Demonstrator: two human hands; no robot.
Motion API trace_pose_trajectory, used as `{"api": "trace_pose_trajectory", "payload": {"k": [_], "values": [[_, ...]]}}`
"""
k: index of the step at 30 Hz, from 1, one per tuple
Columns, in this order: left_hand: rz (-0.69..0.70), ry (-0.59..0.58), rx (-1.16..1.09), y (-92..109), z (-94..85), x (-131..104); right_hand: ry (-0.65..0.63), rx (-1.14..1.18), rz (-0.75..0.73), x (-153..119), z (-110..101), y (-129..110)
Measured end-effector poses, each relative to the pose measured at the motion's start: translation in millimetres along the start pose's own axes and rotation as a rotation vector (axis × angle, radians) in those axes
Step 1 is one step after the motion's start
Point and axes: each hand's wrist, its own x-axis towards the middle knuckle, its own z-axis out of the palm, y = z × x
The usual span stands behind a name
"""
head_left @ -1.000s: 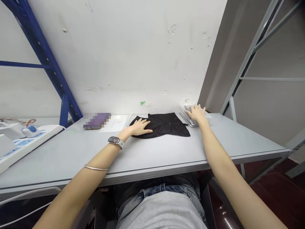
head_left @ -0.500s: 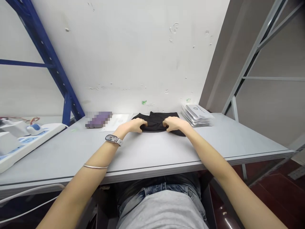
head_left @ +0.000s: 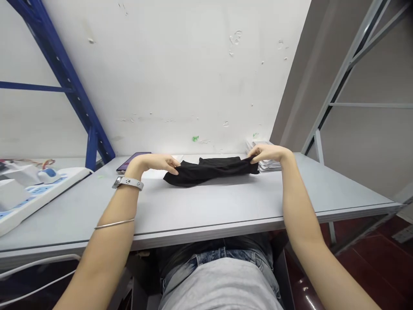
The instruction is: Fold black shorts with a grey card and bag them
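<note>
Two hands pinch the black cloth [head_left: 213, 173], thumbs closed against fingers: the left hand [head_left: 159, 162] at its left end, the right hand [head_left: 266, 153] at its right. They have moved apart from nearer its middle, so its near edge is now raised and drawn out between them, over the surface [head_left: 206, 211]. White packets [head_left: 270, 166] crowd the right end, partly hidden; a phone [head_left: 127, 163] and white paper [head_left: 155, 174] lie by the left hand.
</note>
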Motion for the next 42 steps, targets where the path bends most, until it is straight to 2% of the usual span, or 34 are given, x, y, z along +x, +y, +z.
{"api": "trace_pose_trajectory", "payload": {"k": [3,6,8,11,12,14,16,17,20,21,22,23,27,29,32,34,37,39,42], "values": [[0.004,-0.036,-0.119,3.4,-6.1,-9.1,0.033,0.174,-0.003,-10.5,-6.2,7.2],[0.014,0.090,-0.172,3.6,1.2,2.1,0.216,0.224,0.065,-0.7,-2.1,16.9],[-0.012,0.222,-0.159,0.3,12.6,17.6,0.383,0.137,0.161,15.9,6.9,22.5],[-0.081,0.478,-0.039,-5.8,32.4,39.6,0.640,-0.140,0.343,42.2,24.9,25.6],[-0.079,0.532,0.017,-6.6,38.1,44.5,0.692,-0.231,0.382,48.5,30.2,24.7],[-0.025,0.544,0.095,-5.3,46.4,49.7,0.714,-0.353,0.394,55.3,37.5,19.9],[0.079,0.445,0.117,-0.1,50.8,50.3,0.623,-0.365,0.325,55.9,40.3,11.9],[0.131,0.372,0.120,3.3,52.0,49.5,0.517,-0.329,0.272,54.8,40.7,7.1],[0.191,0.144,0.135,12.2,53.7,45.7,0.041,-0.167,0.117,51.8,41.7,-7.5],[0.173,0.075,0.137,14.1,53.6,44.2,-0.087,-0.135,0.091,51.7,42.7,-11.7],[0.142,0.016,0.136,15.7,53.1,42.5,-0.163,-0.126,0.085,52.2,44.0,-15.3],[0.109,-0.028,0.133,17.2,51.9,40.5,-0.190,-0.137,0.097,53.1,45.5,-18.1],[0.031,-0.111,0.090,28.9,40.0,28.3,-0.135,-0.230,0.176,59.1,53.4,-21.4],[0.050,-0.193,0.051,39.4,33.2,21.0,-0.080,-0.286,0.145,62.4,58.4,-19.6],[0.163,-0.293,0.010,54.5,29.6,14.4,0.033,-0.345,0.042,66.2,65.2,-15.9],[0.250,-0.249,0.010,60.2,33.3,14.9,0.068,-0.352,-0.003,67.0,67.6,-14.4],[0.328,-0.138,0.043,59.7,45.2,21.4,0.034,-0.358,-0.042,66.1,68.7,-16.9],[0.331,-0.155,0.072,55.4,54.1,27.6,-0.038,-0.370,-0.064,65.0,70.8,-22.8],[0.303,-0.243,0.124,48.7,63.3,35.7,-0.109,-0.379,-0.149,63.6,80.0,-36.7]]}}
